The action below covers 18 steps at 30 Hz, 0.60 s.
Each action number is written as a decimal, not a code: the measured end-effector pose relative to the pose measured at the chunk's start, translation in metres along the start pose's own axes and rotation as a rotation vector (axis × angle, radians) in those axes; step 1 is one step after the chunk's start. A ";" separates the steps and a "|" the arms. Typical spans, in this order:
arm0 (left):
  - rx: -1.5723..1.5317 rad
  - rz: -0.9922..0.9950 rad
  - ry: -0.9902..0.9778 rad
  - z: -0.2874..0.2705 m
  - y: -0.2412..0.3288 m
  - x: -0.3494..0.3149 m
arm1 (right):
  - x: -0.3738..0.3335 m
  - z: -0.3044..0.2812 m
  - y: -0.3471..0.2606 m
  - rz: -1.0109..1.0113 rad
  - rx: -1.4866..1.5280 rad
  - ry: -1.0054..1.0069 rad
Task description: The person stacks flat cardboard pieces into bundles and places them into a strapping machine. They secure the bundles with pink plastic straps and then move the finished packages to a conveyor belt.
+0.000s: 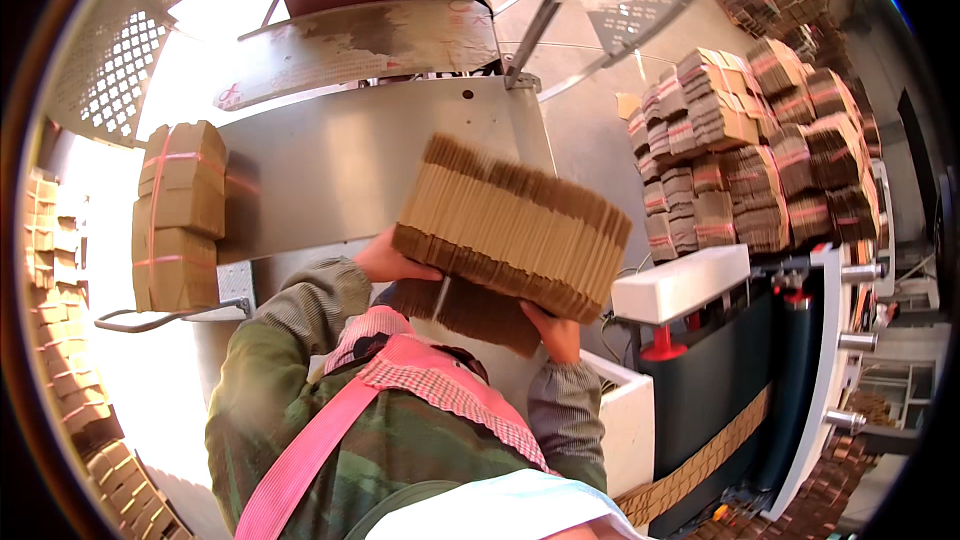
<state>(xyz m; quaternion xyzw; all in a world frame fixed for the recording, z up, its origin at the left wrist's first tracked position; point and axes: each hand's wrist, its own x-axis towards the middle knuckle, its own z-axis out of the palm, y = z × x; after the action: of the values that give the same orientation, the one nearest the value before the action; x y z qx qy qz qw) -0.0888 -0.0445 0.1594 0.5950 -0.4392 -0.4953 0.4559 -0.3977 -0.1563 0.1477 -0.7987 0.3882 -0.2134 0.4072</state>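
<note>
A thick block of brown corrugated cardboard pieces [510, 225], packed edge to edge, is held up in front of my body at a tilt. My left hand [385, 258] grips its near left corner, with the thumb lying along the near side. At the near right corner, my right hand [553, 331] is closed on the same block, thumb against its side. Under the block, close to my apron [425, 368], shows a darker brown cardboard part [485, 316]; whether it belongs to the block I cannot tell. The undersides of both hands are hidden.
Beyond the block lies a metal table [330, 160], with strapped cardboard bundles [180, 215] at its left end. Bundles [750, 150] are piled at the right. Nearer on the right, a machine has a white block [680, 285], dark rollers [795, 370] and a cardboard strip [700, 460].
</note>
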 end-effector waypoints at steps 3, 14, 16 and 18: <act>-0.045 -0.026 0.096 -0.058 -0.010 0.032 | 0.094 0.027 0.001 -0.153 -0.113 -0.126; 0.111 -0.318 0.342 -0.129 -0.092 0.129 | 0.306 0.111 0.065 -0.136 -0.039 -0.471; 0.025 -0.320 0.389 -0.132 -0.096 0.144 | 0.328 0.112 0.071 -0.128 0.049 -0.448; -0.034 -0.351 0.378 -0.133 -0.089 0.149 | 0.341 0.103 0.078 0.011 0.115 -0.598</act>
<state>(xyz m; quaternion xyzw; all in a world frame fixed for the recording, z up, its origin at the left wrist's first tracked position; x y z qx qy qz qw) 0.0677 -0.1573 0.0568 0.7364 -0.2276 -0.4541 0.4469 -0.1574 -0.4057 0.0332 -0.7995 0.2427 0.0118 0.5493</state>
